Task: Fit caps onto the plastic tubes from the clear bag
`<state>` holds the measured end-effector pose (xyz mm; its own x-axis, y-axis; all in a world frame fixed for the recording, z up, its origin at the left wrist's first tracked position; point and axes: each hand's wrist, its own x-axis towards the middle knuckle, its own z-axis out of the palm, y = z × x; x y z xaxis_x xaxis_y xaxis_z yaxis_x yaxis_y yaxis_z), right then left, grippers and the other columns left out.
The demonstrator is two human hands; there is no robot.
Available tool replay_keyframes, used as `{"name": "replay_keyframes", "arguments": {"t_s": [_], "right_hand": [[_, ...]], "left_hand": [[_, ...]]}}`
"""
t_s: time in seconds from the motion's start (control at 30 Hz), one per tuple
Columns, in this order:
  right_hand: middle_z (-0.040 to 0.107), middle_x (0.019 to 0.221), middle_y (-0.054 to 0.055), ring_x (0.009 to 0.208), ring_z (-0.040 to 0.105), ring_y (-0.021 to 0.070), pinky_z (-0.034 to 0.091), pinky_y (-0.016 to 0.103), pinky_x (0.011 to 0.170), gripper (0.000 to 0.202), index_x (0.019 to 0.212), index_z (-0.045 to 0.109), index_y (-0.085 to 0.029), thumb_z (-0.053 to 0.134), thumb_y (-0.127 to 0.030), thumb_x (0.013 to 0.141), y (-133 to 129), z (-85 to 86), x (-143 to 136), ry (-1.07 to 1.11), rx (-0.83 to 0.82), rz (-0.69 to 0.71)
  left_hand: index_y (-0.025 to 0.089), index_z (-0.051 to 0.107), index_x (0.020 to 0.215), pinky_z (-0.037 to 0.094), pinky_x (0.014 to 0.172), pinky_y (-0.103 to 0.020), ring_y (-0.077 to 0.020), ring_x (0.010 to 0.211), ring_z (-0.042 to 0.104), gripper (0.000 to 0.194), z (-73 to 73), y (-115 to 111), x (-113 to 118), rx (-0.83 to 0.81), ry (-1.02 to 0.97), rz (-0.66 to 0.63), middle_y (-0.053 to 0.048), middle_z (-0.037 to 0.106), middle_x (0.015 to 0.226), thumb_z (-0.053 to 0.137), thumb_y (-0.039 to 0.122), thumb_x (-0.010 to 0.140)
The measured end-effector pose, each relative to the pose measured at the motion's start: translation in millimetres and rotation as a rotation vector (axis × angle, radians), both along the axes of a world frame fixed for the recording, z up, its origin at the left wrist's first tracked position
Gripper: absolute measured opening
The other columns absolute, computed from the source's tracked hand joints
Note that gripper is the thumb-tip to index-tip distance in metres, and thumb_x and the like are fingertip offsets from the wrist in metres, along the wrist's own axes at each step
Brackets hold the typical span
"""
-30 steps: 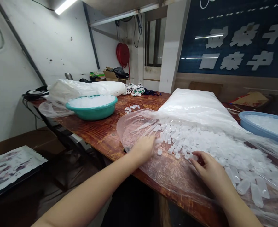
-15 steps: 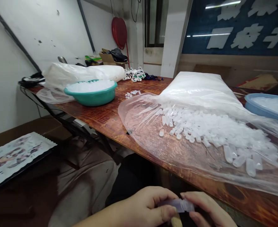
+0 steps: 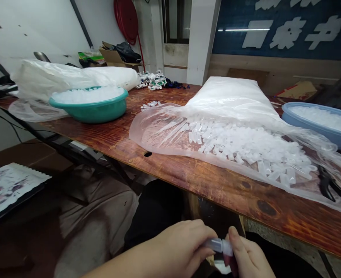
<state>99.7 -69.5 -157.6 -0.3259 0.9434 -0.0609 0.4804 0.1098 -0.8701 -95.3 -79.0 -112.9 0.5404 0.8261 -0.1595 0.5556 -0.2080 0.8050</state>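
Low in the head view, above my lap, my left hand (image 3: 189, 245) is closed round one end of a small translucent plastic tube (image 3: 215, 244). My right hand (image 3: 250, 255) pinches the tube's other end, where a wider, cap-like part (image 3: 227, 247) shows. My fingers cover much of both ends. Beyond my hands, on the wooden table (image 3: 170, 173), a heap of small translucent plastic pieces (image 3: 246, 143) spills from the mouth of a large clear plastic bag (image 3: 227, 94).
A green basin (image 3: 98, 110) and a blue basin (image 3: 309, 121) hold more whitish pieces. Black-handled pliers (image 3: 334, 189) lie at the bag's right edge. Another filled bag (image 3: 72, 77) rests behind the green basin. White-and-green small parts (image 3: 154, 80) are piled at the back. The table's front edge runs before my lap.
My head view has shifted down and right, bringing the pliers into sight. My right hand has turned, its thumb now raised beside the tube's end. Both hands still hold the tube.
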Motion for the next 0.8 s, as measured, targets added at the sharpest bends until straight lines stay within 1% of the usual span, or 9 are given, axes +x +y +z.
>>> {"name": "replay_keyframes", "arguments": {"t_s": [0.07, 0.17, 0.23, 0.33, 0.5, 0.53, 0.63, 0.7, 0.8], "right_hand": [[0.06, 0.06, 0.002, 0.054, 0.058, 0.0147, 0.047, 0.02, 0.051, 0.051, 0.066, 0.062, -0.019, 0.034, -0.056, 0.088, -1, 1.1, -1, 0.061, 0.039, -0.007], [0.065, 0.084, 0.003, 0.073, 0.062, 0.0166, 0.05, 0.021, 0.066, 0.031, 0.094, 0.063, -0.023, 0.051, -0.049, 0.083, -2, 0.4, 1, 0.095, 0.143, 0.067], [0.064, 0.076, 0.002, 0.067, 0.061, 0.0153, 0.049, 0.019, 0.061, 0.027, 0.085, 0.063, -0.023, 0.047, -0.044, 0.086, -4, -3.0, 2, 0.056, 0.096, 0.095], [0.057, 0.057, 0.001, 0.052, 0.056, 0.0137, 0.045, 0.019, 0.05, 0.048, 0.061, 0.056, -0.02, 0.031, -0.047, 0.092, -6, -8.4, 3, 0.034, -0.022, 0.031], [0.065, 0.089, 0.005, 0.075, 0.062, 0.0173, 0.05, 0.022, 0.065, 0.029, 0.095, 0.061, -0.023, 0.05, -0.047, 0.084, -7, -9.3, 3, 0.121, 0.059, 0.055], [0.064, 0.083, 0.004, 0.071, 0.061, 0.0167, 0.049, 0.021, 0.063, 0.029, 0.088, 0.062, -0.022, 0.049, -0.047, 0.085, -7, -9.2, 2, 0.115, 0.032, 0.056], [0.054, 0.056, 0.001, 0.052, 0.054, 0.0136, 0.045, 0.02, 0.05, 0.049, 0.061, 0.054, -0.02, 0.03, -0.05, 0.091, -6, -8.6, -1, 0.095, -0.129, 0.002], [0.056, 0.061, 0.002, 0.056, 0.056, 0.0144, 0.047, 0.021, 0.053, 0.049, 0.068, 0.056, -0.02, 0.029, -0.054, 0.09, -3, -7.2, -1, 0.095, -0.086, -0.031], [0.06, 0.076, 0.003, 0.068, 0.059, 0.0167, 0.049, 0.023, 0.061, 0.033, 0.084, 0.059, -0.023, 0.042, -0.051, 0.087, -2, -7.8, 2, 0.026, 0.141, 0.059]], "left_hand": [[0.019, 0.055, 0.103, 0.044, 0.074, -0.022, -0.015, 0.083, 0.055, 0.02, -1.8, 0, 0, 0.048, 0.036, 0.04, -0.004, 0.06, 0.093, 0.044, 0.018, 0.087], [0.019, 0.054, 0.104, 0.044, 0.073, -0.021, -0.0142, 0.082, 0.055, 0.019, -5.1, 0, -2, 0.056, 0.033, 0.053, -0.004, 0.059, 0.093, 0.044, 0.02, 0.088], [0.019, 0.055, 0.102, 0.045, 0.073, -0.021, -0.0139, 0.081, 0.055, 0.018, -6.9, 0, -2, 0.057, 0.021, 0.027, -0.004, 0.059, 0.092, 0.044, 0.02, 0.088], [0.019, 0.056, 0.101, 0.045, 0.075, -0.021, -0.0142, 0.082, 0.055, 0.019, -9.4, 0, -1, 0.075, 0.024, 0.002, -0.004, 0.059, 0.091, 0.045, 0.016, 0.086], [0.018, 0.055, 0.102, 0.044, 0.073, -0.02, -0.0137, 0.081, 0.055, 0.019, -12.1, 2, -1, 0.111, 0.002, 0.041, -0.004, 0.058, 0.091, 0.045, 0.015, 0.086], [0.017, 0.056, 0.101, 0.044, 0.072, -0.02, -0.0136, 0.081, 0.055, 0.018, -12.3, 2, 0, 0.112, 0.002, 0.029, -0.004, 0.059, 0.091, 0.045, 0.015, 0.086], [0.016, 0.056, 0.101, 0.044, 0.073, -0.02, -0.0137, 0.08, 0.056, 0.019, -12.4, 3, 0, 0.121, 0.02, 0.003, -0.004, 0.059, 0.09, 0.045, 0.013, 0.085], [0.016, 0.055, 0.103, 0.045, 0.074, -0.021, -0.0139, 0.081, 0.056, 0.021, -11.9, 3, 1, 0.123, 0.018, 0.024, -0.004, 0.059, 0.091, 0.045, 0.013, 0.085], [0.018, 0.056, 0.102, 0.046, 0.071, -0.02, -0.0135, 0.08, 0.057, 0.018, -10.6, 4, 1, 0.088, 0.003, 0.035, -0.003, 0.06, 0.091, 0.046, 0.018, 0.086]]}}
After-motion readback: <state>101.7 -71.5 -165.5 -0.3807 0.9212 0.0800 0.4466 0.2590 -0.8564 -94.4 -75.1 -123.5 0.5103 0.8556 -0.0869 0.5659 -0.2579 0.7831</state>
